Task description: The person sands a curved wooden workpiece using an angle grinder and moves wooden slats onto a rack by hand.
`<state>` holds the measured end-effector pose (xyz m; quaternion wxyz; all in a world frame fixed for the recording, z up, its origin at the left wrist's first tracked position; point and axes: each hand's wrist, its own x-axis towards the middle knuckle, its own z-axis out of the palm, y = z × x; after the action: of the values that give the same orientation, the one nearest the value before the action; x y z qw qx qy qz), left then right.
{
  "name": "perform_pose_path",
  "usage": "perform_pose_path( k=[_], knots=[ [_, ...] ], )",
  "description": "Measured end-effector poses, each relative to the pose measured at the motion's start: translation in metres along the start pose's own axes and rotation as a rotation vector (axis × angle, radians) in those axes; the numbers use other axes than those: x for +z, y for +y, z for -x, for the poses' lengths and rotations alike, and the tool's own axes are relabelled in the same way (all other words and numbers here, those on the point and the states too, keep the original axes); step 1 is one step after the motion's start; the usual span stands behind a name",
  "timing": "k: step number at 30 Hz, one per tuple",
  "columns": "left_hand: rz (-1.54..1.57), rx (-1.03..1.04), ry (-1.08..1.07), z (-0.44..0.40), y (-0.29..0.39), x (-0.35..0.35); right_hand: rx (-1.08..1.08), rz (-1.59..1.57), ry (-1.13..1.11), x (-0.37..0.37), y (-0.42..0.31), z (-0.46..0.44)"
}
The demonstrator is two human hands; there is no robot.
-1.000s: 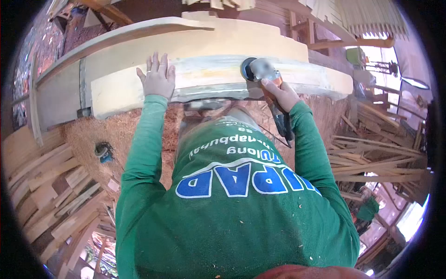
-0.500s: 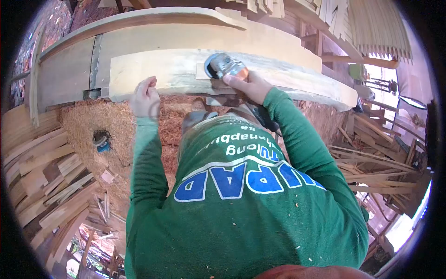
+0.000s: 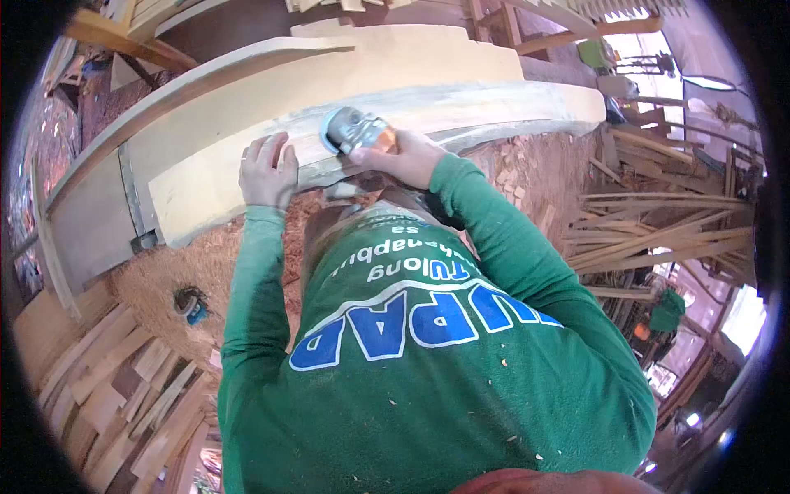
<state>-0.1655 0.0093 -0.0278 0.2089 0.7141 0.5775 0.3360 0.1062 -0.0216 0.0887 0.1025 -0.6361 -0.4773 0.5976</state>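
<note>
My right hand [image 3: 409,161] is wrapped round the orange body of an angle grinder [image 3: 355,130]. Its silvery head and round disc are over a long, pale wooden board [image 3: 206,183] with grey, weathered patches; whether the disc touches the wood I cannot tell. To the left of the grinder, my left hand [image 3: 268,173] rests at the board's near edge, fingers stretched out over the wood and holding nothing. The board lies across a larger pale panel [image 3: 403,62] on the bench.
A curved wooden strip [image 3: 193,86] runs along the far side. Sawdust and shavings [image 3: 156,276] cover the ground, where a blue tool [image 3: 193,311] lies. Offcuts [image 3: 123,395] are piled at lower left, and long wood strips [image 3: 666,218] at right.
The view has turned and shifted right. My left hand has come down onto the board with its fingers spread out. The grinder has moved left along the board, nearer my left hand.
</note>
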Motion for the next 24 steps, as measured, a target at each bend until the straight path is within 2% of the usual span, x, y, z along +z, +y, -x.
perform_pose_path(
  k=[3,7,10,16,20,23,24],
  knots=[
    [-0.272,0.12,-0.051,-0.003,0.018,0.021,0.007,-0.098,0.162,-0.032,0.043,0.011],
    [-0.304,0.173,-0.042,-0.016,0.04,0.04,0.09,-0.214,0.276,-0.084,0.085,0.03],
    [-0.216,0.164,-0.115,-0.03,0.046,0.056,0.172,-0.292,0.291,-0.121,0.107,0.045],
    [-0.266,0.129,-0.126,-0.039,0.056,0.065,0.249,-0.303,0.344,-0.178,0.141,0.073],
    [-0.28,0.081,-0.154,-0.039,0.059,0.067,0.158,-0.346,0.508,-0.214,0.168,0.092],
    [-0.28,0.095,-0.134,-0.039,0.064,0.069,0.261,-0.316,0.506,-0.254,0.213,0.1],
    [-0.274,0.089,-0.134,-0.038,0.062,0.067,0.203,-0.352,0.587,-0.254,0.216,0.1]
  ],
)
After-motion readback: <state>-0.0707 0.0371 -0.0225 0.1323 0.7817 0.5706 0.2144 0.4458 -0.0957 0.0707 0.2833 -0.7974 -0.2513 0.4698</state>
